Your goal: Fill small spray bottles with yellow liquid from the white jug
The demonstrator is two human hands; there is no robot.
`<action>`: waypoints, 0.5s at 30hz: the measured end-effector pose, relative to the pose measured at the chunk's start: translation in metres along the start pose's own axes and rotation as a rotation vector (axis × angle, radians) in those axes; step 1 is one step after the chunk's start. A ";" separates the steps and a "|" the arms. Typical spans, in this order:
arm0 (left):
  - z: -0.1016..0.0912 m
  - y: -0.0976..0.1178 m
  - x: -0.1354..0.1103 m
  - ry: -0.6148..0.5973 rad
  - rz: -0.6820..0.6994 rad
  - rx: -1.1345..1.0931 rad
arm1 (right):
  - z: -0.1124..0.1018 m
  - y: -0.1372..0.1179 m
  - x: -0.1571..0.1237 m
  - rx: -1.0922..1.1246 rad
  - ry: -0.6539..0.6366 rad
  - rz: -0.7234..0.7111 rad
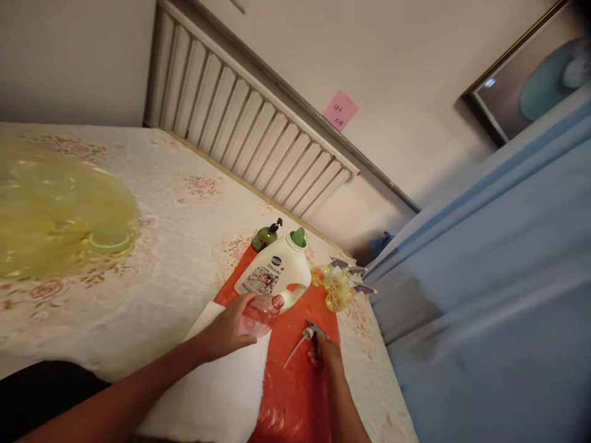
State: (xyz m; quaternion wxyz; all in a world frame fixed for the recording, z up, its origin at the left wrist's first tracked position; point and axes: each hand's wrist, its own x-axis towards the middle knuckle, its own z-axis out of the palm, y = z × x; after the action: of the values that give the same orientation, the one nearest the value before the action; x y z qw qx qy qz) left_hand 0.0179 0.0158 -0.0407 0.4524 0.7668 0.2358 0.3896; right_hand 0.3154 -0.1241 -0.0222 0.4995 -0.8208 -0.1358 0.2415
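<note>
Fingers (244, 335) of the left hand (227, 329) close around a clear bottle (261, 317), thumb on the near side, while the right hand (323, 352) grips a spray head (316, 330) in curled fingers. The left forearm slants in from the lower left, palm turned toward the bottle; the right rises from the bottom edge, leaning a little left, its wrist low over a red sheet (295, 394).

The bottle, uncapped, points its mouth to the upper right of the view, its long axis running from lower left to upper right. It is in front of a white jug (279, 267); whether its base touches the sheet cannot be told. The spray head, just right of the bottle and apart from it, aims its thin tube (293, 353) down and left.

Beyond the hands, the jug stands open-mouthed beside a green pump bottle (264, 239), with yellow spray bottles (339, 299) grouped to its right. A white cloth (217, 394) lies under the left arm. Farther out, a yellow bag (50, 203) spreads over floral fabric (198, 258), near a radiator (244, 117) and a blue curtain (471, 307).
</note>
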 end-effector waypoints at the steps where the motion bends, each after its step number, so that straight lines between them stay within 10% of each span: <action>1: -0.001 0.000 0.000 0.001 0.002 -0.002 | -0.005 -0.002 -0.002 -0.054 0.022 -0.026; 7: -0.005 0.001 0.005 0.039 -0.052 -0.025 | -0.020 -0.027 -0.012 -0.248 0.130 -0.250; 15: -0.008 -0.001 0.009 0.054 -0.040 -0.066 | 0.034 -0.086 -0.026 -0.134 -0.084 -0.495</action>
State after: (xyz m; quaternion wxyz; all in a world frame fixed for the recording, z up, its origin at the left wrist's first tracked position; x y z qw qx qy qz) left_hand 0.0170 0.0266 -0.0355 0.4787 0.7357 0.2501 0.4086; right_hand 0.2771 -0.0708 0.0474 0.4821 -0.7830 -0.3689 0.1360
